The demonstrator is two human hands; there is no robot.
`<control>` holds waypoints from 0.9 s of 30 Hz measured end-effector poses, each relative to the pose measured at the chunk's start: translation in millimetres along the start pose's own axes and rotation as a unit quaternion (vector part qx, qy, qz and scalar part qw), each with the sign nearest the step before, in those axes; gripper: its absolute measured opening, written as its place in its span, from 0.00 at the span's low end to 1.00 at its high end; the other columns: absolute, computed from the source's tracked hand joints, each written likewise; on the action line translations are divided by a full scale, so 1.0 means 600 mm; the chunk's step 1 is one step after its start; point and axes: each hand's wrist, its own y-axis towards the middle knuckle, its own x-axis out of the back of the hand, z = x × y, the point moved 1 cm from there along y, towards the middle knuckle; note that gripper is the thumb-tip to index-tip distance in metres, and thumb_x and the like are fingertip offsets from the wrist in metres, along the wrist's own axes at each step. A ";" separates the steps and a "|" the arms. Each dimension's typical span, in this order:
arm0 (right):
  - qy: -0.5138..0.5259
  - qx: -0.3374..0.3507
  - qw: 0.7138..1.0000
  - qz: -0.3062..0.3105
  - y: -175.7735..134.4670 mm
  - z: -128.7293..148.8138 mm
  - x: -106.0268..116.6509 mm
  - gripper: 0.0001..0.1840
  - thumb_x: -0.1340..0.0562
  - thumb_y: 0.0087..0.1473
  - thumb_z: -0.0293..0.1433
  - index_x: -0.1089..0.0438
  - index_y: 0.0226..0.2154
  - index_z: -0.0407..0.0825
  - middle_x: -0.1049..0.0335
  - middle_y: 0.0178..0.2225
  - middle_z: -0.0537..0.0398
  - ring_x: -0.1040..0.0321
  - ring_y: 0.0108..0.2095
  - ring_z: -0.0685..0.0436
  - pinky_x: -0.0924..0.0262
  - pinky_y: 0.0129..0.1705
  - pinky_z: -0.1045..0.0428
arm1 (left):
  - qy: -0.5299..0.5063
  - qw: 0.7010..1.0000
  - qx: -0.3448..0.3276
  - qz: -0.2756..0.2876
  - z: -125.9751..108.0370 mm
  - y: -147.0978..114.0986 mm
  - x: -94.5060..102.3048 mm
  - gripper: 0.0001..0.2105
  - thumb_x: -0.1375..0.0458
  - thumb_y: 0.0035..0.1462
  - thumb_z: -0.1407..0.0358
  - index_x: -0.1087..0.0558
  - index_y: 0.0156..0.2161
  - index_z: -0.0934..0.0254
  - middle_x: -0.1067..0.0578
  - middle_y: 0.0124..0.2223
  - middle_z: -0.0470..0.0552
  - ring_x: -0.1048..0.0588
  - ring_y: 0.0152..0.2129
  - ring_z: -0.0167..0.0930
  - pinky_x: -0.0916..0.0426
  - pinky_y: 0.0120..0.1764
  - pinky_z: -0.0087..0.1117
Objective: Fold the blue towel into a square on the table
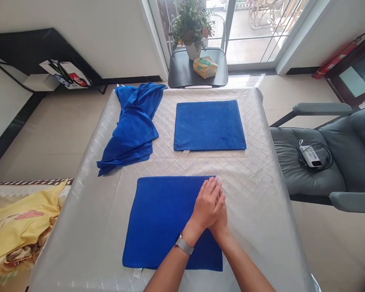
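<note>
We extend our left forearm [169,263] and right forearm [243,259] from the near side, angled inward so the wrists [192,232] sit near each other. Our left hand [206,205] lies over our right hand [222,218], its fingers [212,186] pointing far and slightly right, partly hiding the hand beneath.

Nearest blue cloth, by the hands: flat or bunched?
Flat: the nearest cloth lies smooth on the table, edges fairly straight, unlike the rumpled cloth at far left. Folded or single-layer, I cannot tell.
</note>
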 end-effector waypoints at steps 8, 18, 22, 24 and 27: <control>-0.003 -0.043 0.999 -0.029 0.007 0.002 0.002 0.38 0.54 0.67 0.30 0.75 0.71 0.43 0.59 0.71 0.42 0.63 0.71 0.36 0.59 0.69 0.36 | 0.128 0.992 0.022 0.007 0.091 -0.049 0.043 0.29 0.56 0.70 0.58 0.57 0.72 0.63 0.49 0.72 0.54 0.51 0.69 0.36 0.47 0.68 0.46; -0.029 -0.057 0.998 -0.022 0.009 0.005 0.000 0.37 0.55 0.69 0.36 0.75 0.71 0.45 0.64 0.72 0.47 0.65 0.72 0.38 0.63 0.71 0.38 | 0.237 0.959 0.148 -0.047 0.245 -0.154 0.153 0.30 0.59 0.71 0.56 0.63 0.72 0.61 0.52 0.73 0.54 0.52 0.70 0.38 0.50 0.68 0.50; -0.051 -0.055 0.997 -0.024 0.009 0.003 -0.003 0.36 0.56 0.69 0.37 0.74 0.71 0.46 0.63 0.72 0.47 0.65 0.72 0.40 0.62 0.71 0.40 | 0.226 0.960 0.153 -0.060 0.279 -0.178 0.173 0.31 0.58 0.70 0.54 0.62 0.72 0.62 0.52 0.73 0.56 0.52 0.70 0.39 0.49 0.68 0.51; -0.060 -0.051 0.997 -0.025 0.009 0.002 -0.005 0.35 0.56 0.70 0.36 0.73 0.71 0.46 0.62 0.72 0.47 0.65 0.72 0.41 0.61 0.71 0.40 | 0.218 0.962 0.150 -0.068 0.282 -0.181 0.173 0.32 0.58 0.70 0.53 0.61 0.72 0.63 0.52 0.73 0.56 0.53 0.70 0.39 0.50 0.68 0.51; -0.071 -0.049 0.996 -0.024 0.009 0.000 -0.006 0.34 0.57 0.70 0.36 0.72 0.71 0.45 0.61 0.72 0.46 0.65 0.72 0.41 0.61 0.71 0.40 | 0.205 0.965 0.142 -0.077 0.279 -0.180 0.171 0.32 0.58 0.70 0.53 0.59 0.72 0.64 0.51 0.73 0.57 0.53 0.70 0.39 0.51 0.68 0.51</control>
